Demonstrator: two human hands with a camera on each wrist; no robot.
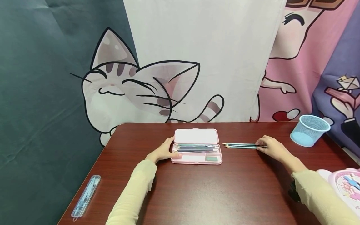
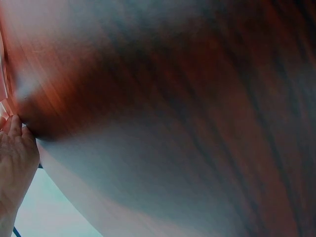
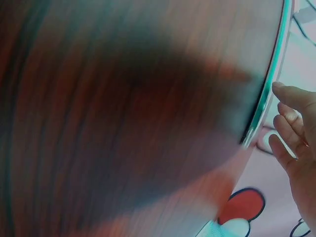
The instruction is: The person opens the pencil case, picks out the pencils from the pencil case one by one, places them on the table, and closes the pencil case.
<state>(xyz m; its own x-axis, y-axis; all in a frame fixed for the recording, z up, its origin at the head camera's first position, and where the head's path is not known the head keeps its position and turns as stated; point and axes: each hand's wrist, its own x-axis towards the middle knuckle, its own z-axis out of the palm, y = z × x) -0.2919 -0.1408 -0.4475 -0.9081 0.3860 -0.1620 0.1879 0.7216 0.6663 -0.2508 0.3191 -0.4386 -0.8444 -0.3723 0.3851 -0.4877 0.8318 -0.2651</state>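
An open pink pencil case [image 1: 197, 158] lies on the table, its lid folded back. Several pencils [image 1: 197, 148] fill its rear compartment; a grey-green block [image 1: 212, 158] sits front right. My left hand [image 1: 163, 151] grips the case's left end, with the thumb over the front tray. To the right of the case, a few teal pencils [image 1: 239, 145] lie side by side, tips toward it. Over their right ends is my right hand [image 1: 271, 148], fingertips at the pencils. In the right wrist view the thumb is beside a teal pencil [image 3: 269, 74], the other fingers loosely bent.
A light-blue mesh pencil cup [image 1: 309, 131] stands at the table's back right. On the left lies a clear narrow plastic case [image 1: 86, 197]. A pink round toy-like object [image 1: 347, 184] is at the right edge, near the right sleeve. A printed curtain [image 1: 211, 47] hangs behind the table.
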